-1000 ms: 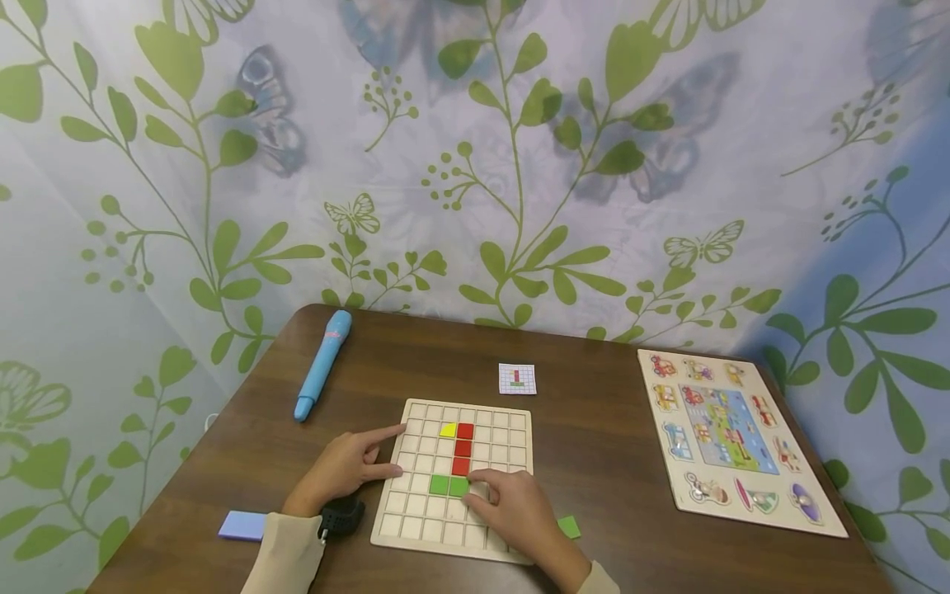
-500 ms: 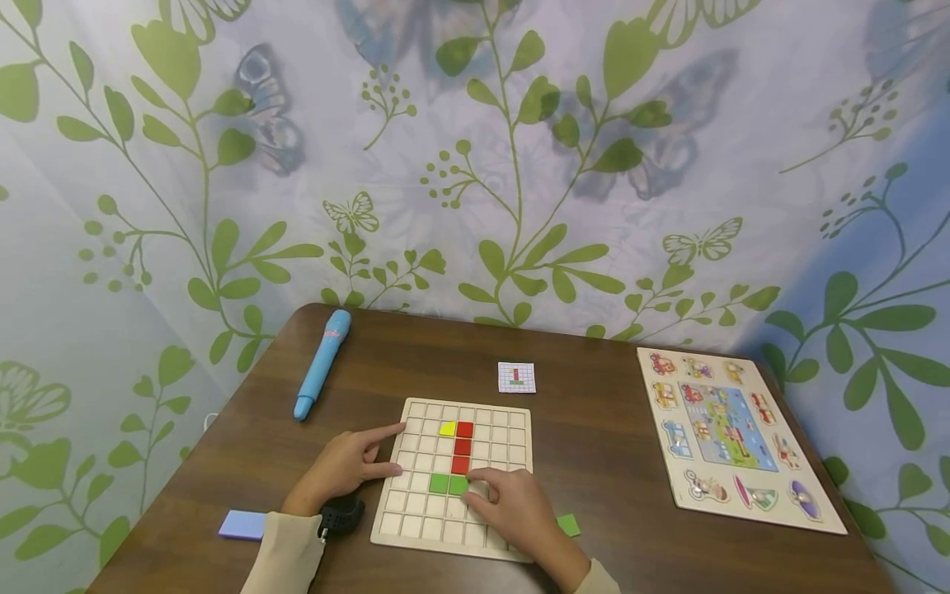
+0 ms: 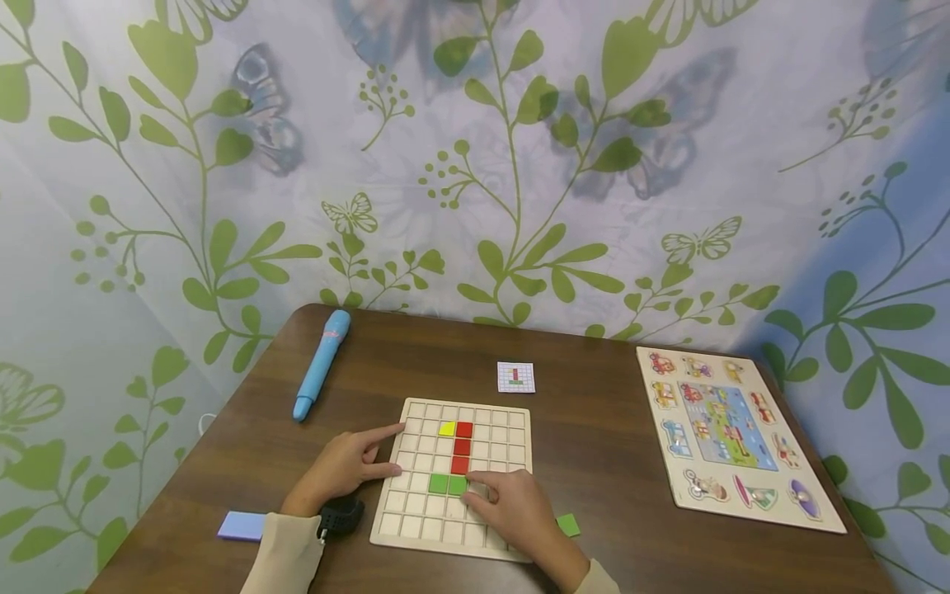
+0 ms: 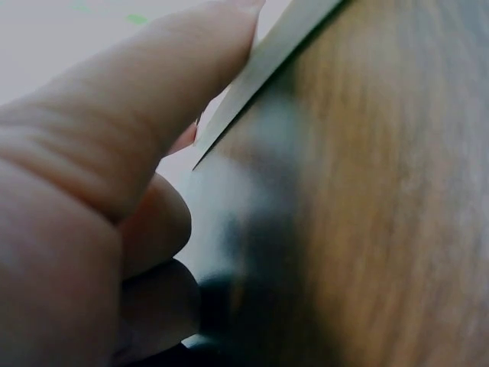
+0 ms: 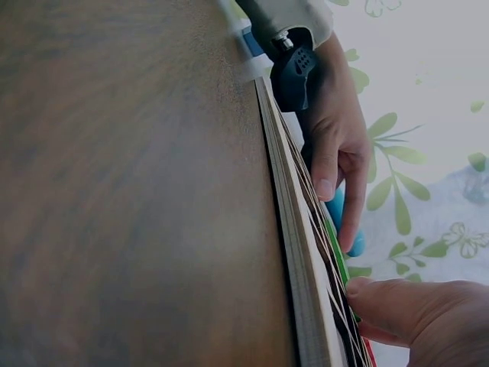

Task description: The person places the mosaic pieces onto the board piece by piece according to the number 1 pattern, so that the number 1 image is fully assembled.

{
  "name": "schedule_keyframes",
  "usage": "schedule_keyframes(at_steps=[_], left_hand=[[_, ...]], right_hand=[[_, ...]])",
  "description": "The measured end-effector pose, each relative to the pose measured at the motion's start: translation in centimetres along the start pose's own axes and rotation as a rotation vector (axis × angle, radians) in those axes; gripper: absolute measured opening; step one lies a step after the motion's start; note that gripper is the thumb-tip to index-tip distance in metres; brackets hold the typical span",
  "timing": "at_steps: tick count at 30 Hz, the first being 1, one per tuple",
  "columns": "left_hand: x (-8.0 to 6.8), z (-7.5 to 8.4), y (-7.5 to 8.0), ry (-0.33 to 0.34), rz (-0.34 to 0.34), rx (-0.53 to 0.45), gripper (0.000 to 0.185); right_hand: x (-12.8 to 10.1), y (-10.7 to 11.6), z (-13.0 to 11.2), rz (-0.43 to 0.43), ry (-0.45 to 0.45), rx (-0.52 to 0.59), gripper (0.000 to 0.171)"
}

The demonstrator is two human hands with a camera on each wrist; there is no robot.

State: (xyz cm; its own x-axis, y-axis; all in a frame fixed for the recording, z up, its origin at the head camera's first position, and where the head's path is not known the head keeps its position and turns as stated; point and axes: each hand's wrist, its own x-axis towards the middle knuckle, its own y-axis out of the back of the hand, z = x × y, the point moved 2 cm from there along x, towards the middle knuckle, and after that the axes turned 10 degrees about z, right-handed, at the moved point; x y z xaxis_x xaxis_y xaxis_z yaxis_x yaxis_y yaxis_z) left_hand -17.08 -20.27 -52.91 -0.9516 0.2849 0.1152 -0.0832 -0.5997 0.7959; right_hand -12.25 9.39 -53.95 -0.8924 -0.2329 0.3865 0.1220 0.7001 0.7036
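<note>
While the pale wooden grid board [image 3: 453,483] lies flat on the dark brown wooden desk [image 3: 609,462], it is touched at its left edge by the left hand [image 3: 343,466], whose index finger and thumb are stretched out against the frame with nothing clasped. Over the board's lower middle the right hand [image 3: 515,513] is laid, fingers loosely bent and fingertips pressed on the cells just right of the two green square tiles [image 3: 449,484]; whether a piece is hidden beneath them cannot be told. Directly beyond those fingertips a column of three red square tiles [image 3: 463,448] is seated, with a yellow tile [image 3: 447,429] beside its top. Just right of the right wrist a loose green tile [image 3: 568,525] is seen on the desk, and beside the left sleeve a flat lilac block [image 3: 242,525]. Beyond the left hand a light blue plastic pen [image 3: 322,364] is laid, and beyond the board a small pattern card [image 3: 515,377].
</note>
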Motion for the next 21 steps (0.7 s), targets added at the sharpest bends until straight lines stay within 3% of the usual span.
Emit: schedule_keyframes(at_steps=[12, 17, 21], left_hand=[[-0.1, -0.3, -0.2, -0.005, -0.002, -0.008, 0.067], [0.0, -0.4, -0.3, -0.017, 0.006, -0.019, 0.067], [0.1, -0.5, -0.3, -0.022, 0.006, -0.013, 0.068]], right_hand=[[-0.2, 0.2, 0.4, 0.028, 0.004, 0.046, 0.026], [-0.2, 1.5, 0.7, 0.054, -0.023, 0.134, 0.022], [-0.1, 3.0, 1.4, 0.114, 0.011, 0.19, 0.02]])
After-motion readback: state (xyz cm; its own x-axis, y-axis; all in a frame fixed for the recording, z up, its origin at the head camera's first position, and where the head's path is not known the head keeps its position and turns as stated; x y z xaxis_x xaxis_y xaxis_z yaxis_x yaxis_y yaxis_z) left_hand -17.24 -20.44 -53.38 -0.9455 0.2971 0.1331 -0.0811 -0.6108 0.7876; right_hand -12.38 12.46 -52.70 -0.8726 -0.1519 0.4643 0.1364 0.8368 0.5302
